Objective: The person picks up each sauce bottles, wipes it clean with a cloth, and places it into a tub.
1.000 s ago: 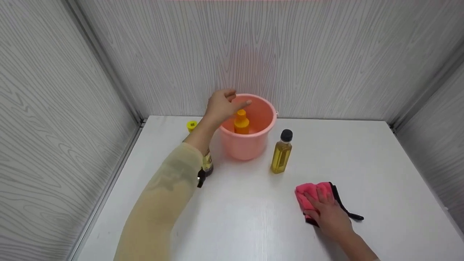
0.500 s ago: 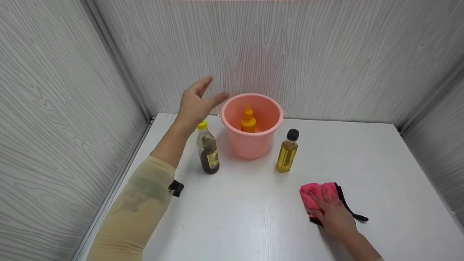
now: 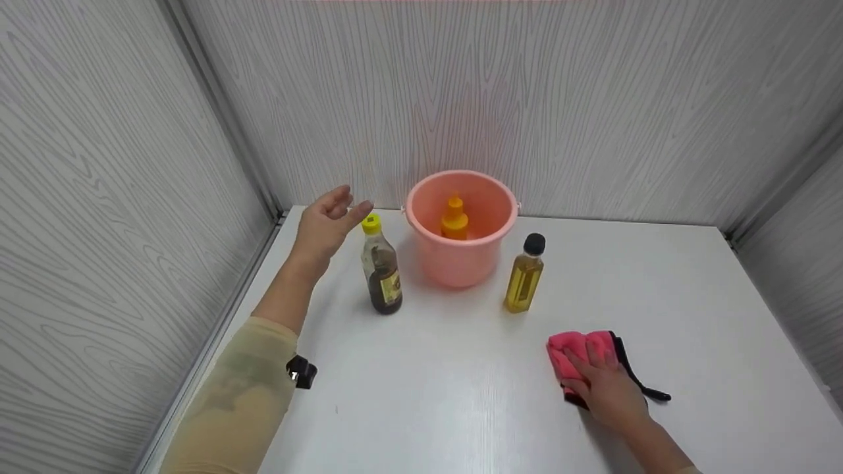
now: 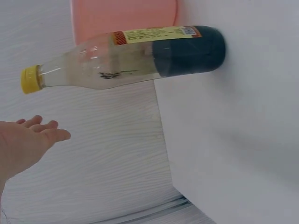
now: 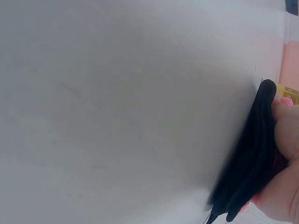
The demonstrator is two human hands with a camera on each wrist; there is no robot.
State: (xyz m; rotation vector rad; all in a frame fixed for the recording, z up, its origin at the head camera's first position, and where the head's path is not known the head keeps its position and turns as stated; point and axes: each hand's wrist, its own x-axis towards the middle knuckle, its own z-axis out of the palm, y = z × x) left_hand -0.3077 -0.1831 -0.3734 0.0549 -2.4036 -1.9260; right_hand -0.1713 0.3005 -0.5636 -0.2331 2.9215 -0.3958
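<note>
My left hand (image 3: 321,227) is in the air beside the yellow cap of a dark sauce bottle (image 3: 382,276), fingers loosely bent and holding nothing. In the left wrist view the hand (image 4: 28,142) is apart from the bottle (image 4: 135,60), which is partly filled with dark liquid. My right hand (image 3: 609,392) rests with spread fingers on a folded pink cloth (image 3: 573,345) with black edging. The right wrist view shows the cloth's black edge (image 5: 252,154) under the hand (image 5: 285,186).
A pink bucket (image 3: 458,263) stands at the back against the wall, with an orange squeeze bottle (image 3: 454,224) inside. Right of it stands a black-capped bottle of yellow oil (image 3: 525,280) on the white table (image 3: 421,395). Wood-grain walls (image 3: 560,99) enclose the back and sides.
My left hand has moved from over the bucket's rim leftward and down to the left of the sauce bottle. The right hand stays on the cloth; the view has shifted slightly.
</note>
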